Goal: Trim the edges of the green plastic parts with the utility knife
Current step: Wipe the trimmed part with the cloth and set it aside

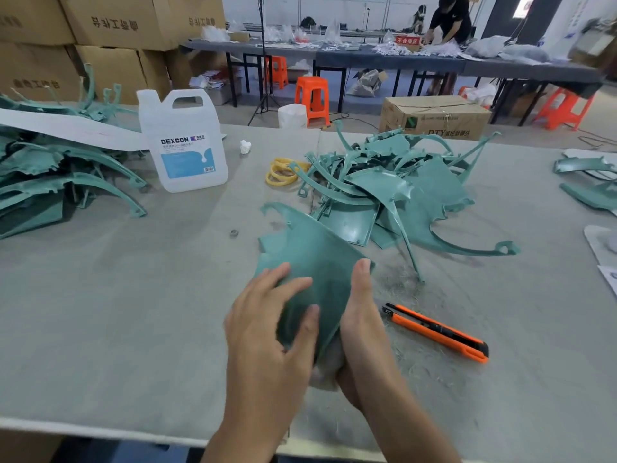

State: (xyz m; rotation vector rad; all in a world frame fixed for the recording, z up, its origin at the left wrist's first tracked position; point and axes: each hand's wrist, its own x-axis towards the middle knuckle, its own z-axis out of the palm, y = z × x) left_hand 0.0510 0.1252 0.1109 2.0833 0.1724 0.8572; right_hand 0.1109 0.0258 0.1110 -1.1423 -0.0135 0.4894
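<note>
Head view: the part (314,259) sits over the near bench (133,312), right grip (362,315) clamped on its right edge, left grip (267,329) laid with fingers spread on its face, knife (437,332) unheld just beside it; releasing one grip to take the knife may let the curved part slip.

Stacked cardboard boxes (110,21) stand left; long dark tables (384,58) and orange stools (312,95) line the grey floor (233,113) behind.

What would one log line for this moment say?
left hand: resting on green part | right hand: holding its edge | knife: lying on table, untouched
</note>
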